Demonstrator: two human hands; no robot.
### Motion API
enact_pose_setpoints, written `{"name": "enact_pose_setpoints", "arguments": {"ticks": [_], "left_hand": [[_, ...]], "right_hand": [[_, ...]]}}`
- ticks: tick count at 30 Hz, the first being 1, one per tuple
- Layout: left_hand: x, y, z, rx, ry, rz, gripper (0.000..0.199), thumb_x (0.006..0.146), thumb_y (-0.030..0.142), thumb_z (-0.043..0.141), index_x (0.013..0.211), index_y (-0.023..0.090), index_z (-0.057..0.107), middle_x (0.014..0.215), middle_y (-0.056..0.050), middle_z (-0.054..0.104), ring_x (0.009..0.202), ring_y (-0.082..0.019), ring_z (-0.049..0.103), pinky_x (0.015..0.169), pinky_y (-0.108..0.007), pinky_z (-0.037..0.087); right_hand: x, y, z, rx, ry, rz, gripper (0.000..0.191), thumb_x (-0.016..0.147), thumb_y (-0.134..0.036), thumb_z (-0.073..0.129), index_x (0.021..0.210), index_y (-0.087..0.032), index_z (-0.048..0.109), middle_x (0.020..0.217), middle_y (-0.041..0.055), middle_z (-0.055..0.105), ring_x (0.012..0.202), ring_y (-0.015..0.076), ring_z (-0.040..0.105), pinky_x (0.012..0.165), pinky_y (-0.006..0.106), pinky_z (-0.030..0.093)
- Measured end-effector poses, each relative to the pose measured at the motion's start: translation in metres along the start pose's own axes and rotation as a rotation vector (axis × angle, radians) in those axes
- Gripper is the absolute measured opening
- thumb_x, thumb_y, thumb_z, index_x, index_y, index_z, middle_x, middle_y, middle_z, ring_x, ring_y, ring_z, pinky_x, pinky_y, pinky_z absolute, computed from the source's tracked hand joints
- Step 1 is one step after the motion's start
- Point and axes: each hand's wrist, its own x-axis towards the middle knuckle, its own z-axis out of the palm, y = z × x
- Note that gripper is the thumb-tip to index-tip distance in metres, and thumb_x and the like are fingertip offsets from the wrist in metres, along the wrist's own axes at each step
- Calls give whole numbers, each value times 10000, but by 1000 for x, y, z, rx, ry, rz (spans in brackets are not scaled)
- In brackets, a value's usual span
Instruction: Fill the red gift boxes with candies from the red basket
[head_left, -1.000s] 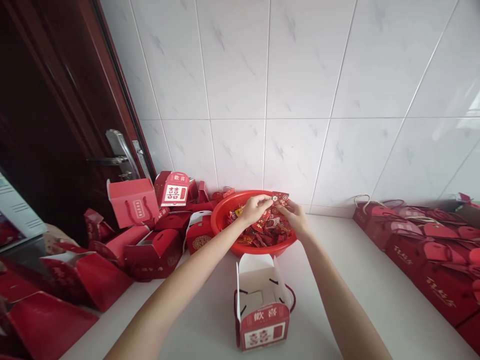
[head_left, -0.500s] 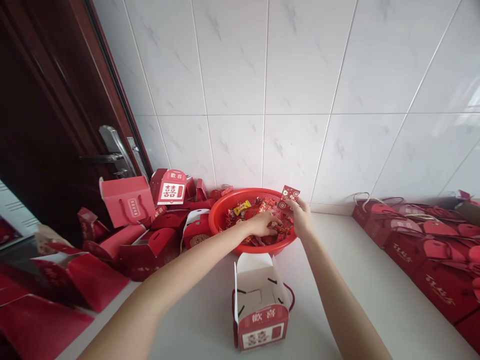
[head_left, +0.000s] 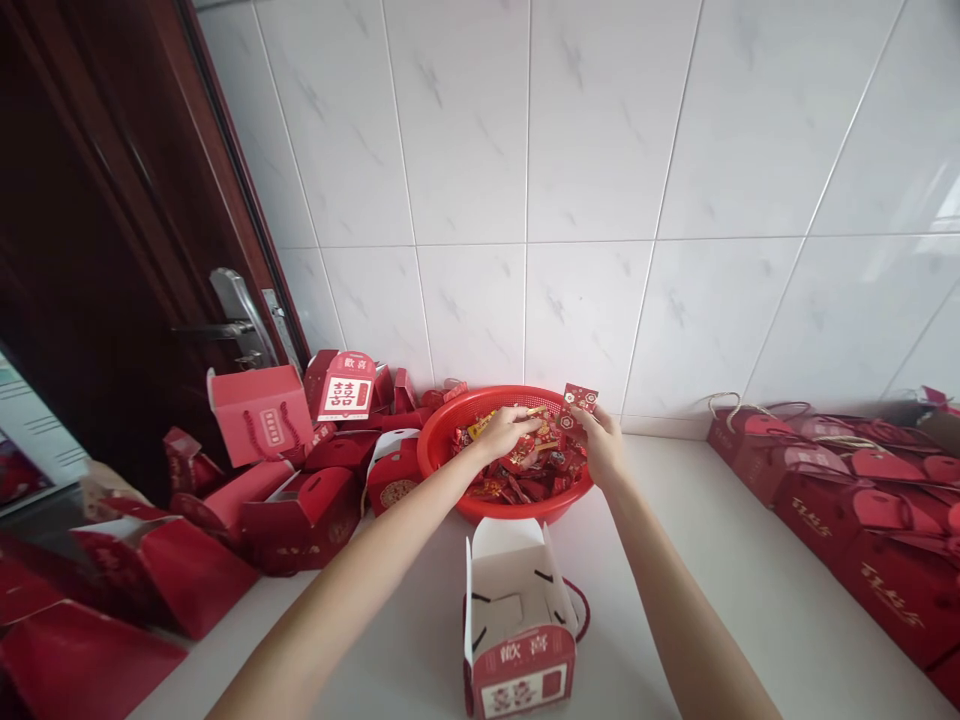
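Above the left part of a red plastic basket [head_left: 439, 480], my left hand [head_left: 504, 432] is closed, its fingertips pinching a small gold-and-red wrapped candy [head_left: 537, 411]. Wrapped candies [head_left: 529, 475], mostly red, fill the basket below it. At the basket's right rim, my right hand [head_left: 604, 445] grips a small red packet [head_left: 580, 398] printed with pale flowers. Between my forearms stands an open red-and-white gift box [head_left: 517, 655] with a dark red cord handle; its visible white interior holds no candy.
Several red gift boxes [head_left: 300, 515], some open, crowd the left side beside a dark door [head_left: 112, 200]. Rows of closed red boxes [head_left: 832, 520] with cord handles line the right. A white tiled wall [head_left: 592, 150] rises behind the white tabletop [head_left: 652, 500].
My left hand has lifted out of the candies and shifted left, now with a candy in its fingertips. My right hand still holds the red packet. The view has tilted slightly up.
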Motion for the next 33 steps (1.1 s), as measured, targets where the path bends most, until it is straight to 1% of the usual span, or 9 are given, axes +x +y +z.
{"name": "enact_pose_setpoints", "arguments": {"ticks": [5, 8, 14, 18, 23, 26, 29, 31, 33], "left_hand": [[0, 3, 1, -90, 102, 20, 291, 778, 418, 694, 877, 156, 774, 921, -68, 779, 914, -270, 684, 862, -381, 507], [-1, 4, 2, -127, 118, 56, 311, 770, 444, 708, 860, 153, 771, 899, -65, 781, 885, -262, 689, 831, -365, 517], [-1, 3, 2, -163, 157, 62, 363, 746, 471, 733, 919, 155, 777, 958, -76, 786, 965, -281, 691, 876, -375, 520], [-1, 5, 2, -164, 94, 81, 384, 754, 475, 732, 950, 147, 769, 975, -82, 782, 945, -275, 698, 884, -384, 525], [-2, 6, 3, -156, 20, 119, 360, 766, 438, 719, 966, 140, 749, 974, -86, 773, 917, -252, 696, 853, -362, 528], [-2, 4, 3, -7, 69, 79, 247, 787, 379, 671, 867, 153, 727, 883, -62, 758, 861, -238, 685, 805, -345, 518], [-4, 4, 3, 350, 96, -63, 158, 796, 305, 628, 719, 177, 677, 733, -45, 714, 783, -251, 672, 772, -356, 499], [-3, 6, 5, 533, 73, -79, 120, 804, 266, 608, 775, 186, 692, 834, -76, 737, 856, -285, 681, 801, -373, 491], [-1, 9, 10, 613, 1, 17, 166, 816, 214, 578, 911, 190, 712, 1033, -109, 738, 998, -313, 672, 857, -381, 483]], "right_hand": [[-1, 2, 0, -43, -66, 27, 326, 615, -449, 794, 828, -213, 722, 777, 32, 751, 756, 227, 702, 673, 319, 555], [-1, 3, 0, -47, -115, 23, 362, 607, -483, 806, 836, -215, 724, 777, 34, 752, 795, 243, 715, 692, 329, 560], [-2, 2, 0, -61, -105, 21, 368, 626, -500, 805, 851, -221, 719, 758, 27, 748, 828, 247, 719, 670, 308, 559], [-4, -1, 0, -92, -151, 42, 362, 632, -502, 808, 838, -216, 728, 729, 28, 745, 759, 244, 716, 632, 306, 549], [-5, -1, 1, -93, -202, 26, 435, 624, -549, 827, 873, -205, 733, 753, 43, 751, 767, 261, 716, 657, 335, 553], [-3, 2, 0, -94, -170, 10, 436, 614, -551, 832, 846, -199, 721, 762, 41, 746, 752, 241, 701, 663, 325, 542], [-2, 5, 0, -89, -79, -7, 413, 623, -552, 821, 802, -201, 696, 724, 20, 720, 689, 207, 669, 624, 302, 517], [-1, 5, 0, -88, -11, -17, 398, 638, -556, 805, 791, -210, 682, 686, 0, 693, 639, 188, 638, 580, 288, 490], [-1, 5, -1, -93, 39, -28, 390, 642, -558, 797, 774, -214, 671, 662, -14, 673, 598, 170, 603, 537, 275, 459]]}}
